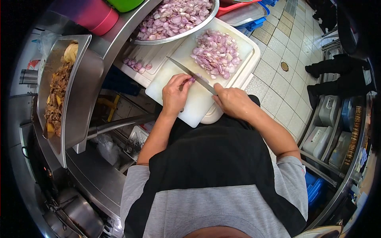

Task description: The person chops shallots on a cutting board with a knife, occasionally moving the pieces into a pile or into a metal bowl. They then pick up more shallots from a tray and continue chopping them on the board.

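My right hand (233, 102) grips the handle of a knife (189, 73), whose blade lies across a white cutting board (198, 105). With its fingertips, my left hand (174, 95) pins a small purple shallot (192, 79) against the blade. A heap of sliced shallots (216, 53) lies on the far part of the board. Beyond it a large steel bowl (212, 15) holds many peeled shallots (172, 18). A few whole shallots (137, 64) lie on a white tray left of the board.
A tilted steel pan (79, 99) with cooked brown food (57, 95) stands at the left on a steel counter. Pink (99, 18) and green (124, 4) containers sit behind it. To the right is tiled floor (278, 59), another person's dark legs (337, 75), and shelves with tubs (329, 131).
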Action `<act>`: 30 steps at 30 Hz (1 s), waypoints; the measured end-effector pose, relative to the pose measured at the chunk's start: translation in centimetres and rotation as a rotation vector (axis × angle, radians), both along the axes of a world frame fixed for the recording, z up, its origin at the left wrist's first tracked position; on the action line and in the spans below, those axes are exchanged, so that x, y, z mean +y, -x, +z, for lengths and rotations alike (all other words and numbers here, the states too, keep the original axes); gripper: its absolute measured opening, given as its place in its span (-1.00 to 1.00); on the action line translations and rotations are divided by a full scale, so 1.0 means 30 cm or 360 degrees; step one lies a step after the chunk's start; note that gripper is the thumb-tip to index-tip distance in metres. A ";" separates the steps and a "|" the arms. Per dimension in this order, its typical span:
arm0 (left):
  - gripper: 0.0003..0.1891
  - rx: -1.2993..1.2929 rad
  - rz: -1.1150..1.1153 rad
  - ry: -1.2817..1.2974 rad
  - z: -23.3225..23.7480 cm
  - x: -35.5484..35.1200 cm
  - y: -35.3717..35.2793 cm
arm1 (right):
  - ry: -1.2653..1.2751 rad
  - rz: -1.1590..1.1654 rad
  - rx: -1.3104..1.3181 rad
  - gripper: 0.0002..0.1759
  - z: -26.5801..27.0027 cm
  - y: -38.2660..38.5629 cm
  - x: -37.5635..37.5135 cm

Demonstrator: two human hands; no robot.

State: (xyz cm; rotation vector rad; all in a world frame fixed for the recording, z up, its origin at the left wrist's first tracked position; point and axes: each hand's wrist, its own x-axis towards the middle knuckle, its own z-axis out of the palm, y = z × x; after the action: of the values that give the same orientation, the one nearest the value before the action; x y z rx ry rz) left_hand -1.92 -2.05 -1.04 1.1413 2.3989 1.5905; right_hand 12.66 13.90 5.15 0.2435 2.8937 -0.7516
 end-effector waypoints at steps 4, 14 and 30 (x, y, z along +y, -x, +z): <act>-0.83 0.0012 0.0006 0.0004 0.005 -0.002 -0.005 | -0.0019 -0.0037 0.0064 -0.70 -0.062 0.067 -0.007; -0.84 0.0011 0.0005 0.0007 0.008 0.000 -0.006 | -0.0027 0.0015 -0.0094 -0.70 0.091 -0.039 0.003; -0.86 -0.0027 0.0028 -0.0029 0.001 0.000 -0.007 | -0.0031 0.0014 -0.0119 -0.69 0.116 -0.033 -0.003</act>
State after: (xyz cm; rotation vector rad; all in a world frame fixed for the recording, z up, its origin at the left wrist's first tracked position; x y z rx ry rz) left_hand -1.72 -2.04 -1.00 1.1079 2.3954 1.6242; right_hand 13.66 13.82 8.63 0.2551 2.8311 -0.6976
